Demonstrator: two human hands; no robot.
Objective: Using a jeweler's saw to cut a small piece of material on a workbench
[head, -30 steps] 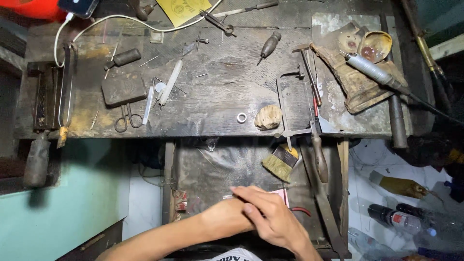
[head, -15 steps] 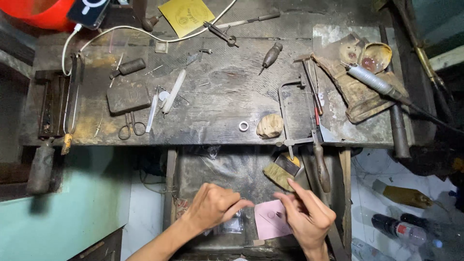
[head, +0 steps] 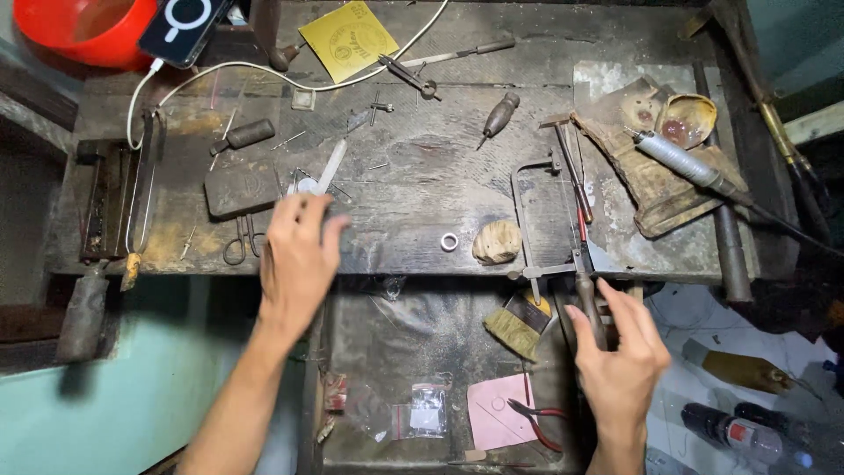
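My left hand (head: 297,255) reaches up over the dark, worn workbench (head: 413,202), fingers spread and empty. Its fingertips lie at a white flat stick (head: 331,167) and small tweezers, just right of a dark metal block (head: 239,186) and scissors (head: 236,244). My right hand (head: 621,352) is at the bench's front edge, thumb and fingers curled around the wooden handle of a jeweller's saw frame (head: 532,220). A silver ring (head: 449,241) and a rounded wooden lump (head: 497,241) lie between the two hands.
An open drawer below holds a brush (head: 519,324), pink paper (head: 494,409), red-handled pliers (head: 538,420) and a small plastic bag (head: 428,411). Far back are a red bowl (head: 75,26), a phone (head: 180,25) and yellow sandpaper (head: 348,40). A rotary handpiece (head: 690,165) lies right. Bottles (head: 734,431) sit on the floor.
Both hands left the drawer. The left moved up and left onto the bench toward the white stick. The right moved right and up to the saw frame's handle.
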